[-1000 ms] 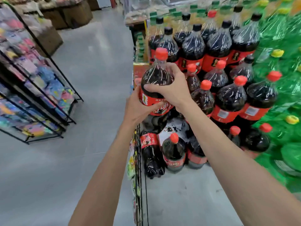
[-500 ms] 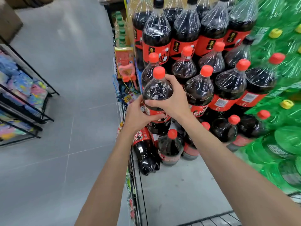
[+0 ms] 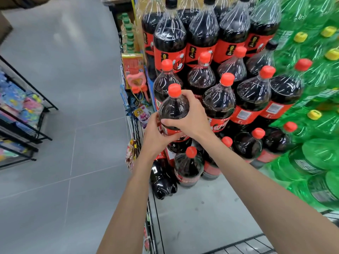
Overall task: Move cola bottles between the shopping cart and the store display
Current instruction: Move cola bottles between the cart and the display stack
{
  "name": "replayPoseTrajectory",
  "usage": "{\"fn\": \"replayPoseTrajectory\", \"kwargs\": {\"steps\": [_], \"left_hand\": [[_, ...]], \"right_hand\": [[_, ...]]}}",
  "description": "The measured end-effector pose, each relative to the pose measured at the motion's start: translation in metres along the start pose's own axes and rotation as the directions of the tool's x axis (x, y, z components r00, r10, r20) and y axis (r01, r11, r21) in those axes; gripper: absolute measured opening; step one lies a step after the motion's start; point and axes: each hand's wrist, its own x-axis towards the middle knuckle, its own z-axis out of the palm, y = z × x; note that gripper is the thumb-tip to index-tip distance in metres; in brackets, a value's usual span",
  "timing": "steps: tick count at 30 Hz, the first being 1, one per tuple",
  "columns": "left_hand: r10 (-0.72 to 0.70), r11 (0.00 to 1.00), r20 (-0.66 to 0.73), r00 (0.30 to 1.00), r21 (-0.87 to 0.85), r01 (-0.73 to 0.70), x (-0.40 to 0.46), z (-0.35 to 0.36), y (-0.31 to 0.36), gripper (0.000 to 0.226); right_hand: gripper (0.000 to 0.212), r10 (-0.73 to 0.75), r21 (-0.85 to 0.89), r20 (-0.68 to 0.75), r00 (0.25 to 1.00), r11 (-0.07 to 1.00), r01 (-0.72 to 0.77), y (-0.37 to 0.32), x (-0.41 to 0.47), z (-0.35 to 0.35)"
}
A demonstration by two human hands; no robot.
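A large cola bottle (image 3: 173,109) with a red cap and red label is upright between both my hands, close against the front left of the store display. My right hand (image 3: 190,118) wraps its shoulder from the right. From the left, my left hand (image 3: 155,137) grips its lower body. Behind it stand several shrink-wrapped cola bottles (image 3: 220,99) of the display. Below my hands, one cola bottle (image 3: 189,167) stands upright and another (image 3: 162,182) lies on its side on the floor.
Green soda bottles (image 3: 315,158) are stacked at the right. A wire rack edge (image 3: 152,217) with hanging snack packets runs down the middle. A black shelf rack (image 3: 22,121) with colourful goods stands at the left across the grey aisle floor. Cart wire (image 3: 253,244) shows at the bottom.
Both hands have carried the held cola bottle lower and nearer the display's front row. The view has tilted down and moved closer to the bottles.
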Motion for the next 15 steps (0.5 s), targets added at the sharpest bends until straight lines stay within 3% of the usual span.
{"fn": "replayPoseTrajectory", "kwargs": {"steps": [4,8,15], "left_hand": [[-0.025,0.998,-0.012,1.0,-0.049,0.025,-0.006,0.012,-0.001,0.086],[-0.05,0.995,-0.038,0.998,-0.083,0.046,-0.013,0.02,-0.001,0.078],[-0.087,0.987,-0.051,0.995,-0.138,0.079,-0.023,0.025,0.012,0.074]], "right_hand": [[0.081,0.018,-0.077,-0.033,0.999,0.997,-0.021,0.002,-0.003,0.0],[0.084,-0.086,-0.148,-0.087,0.993,0.986,0.072,0.003,-0.013,0.005],[0.091,-0.057,-0.1,-0.066,0.996,0.994,0.05,0.005,-0.022,-0.001]]}}
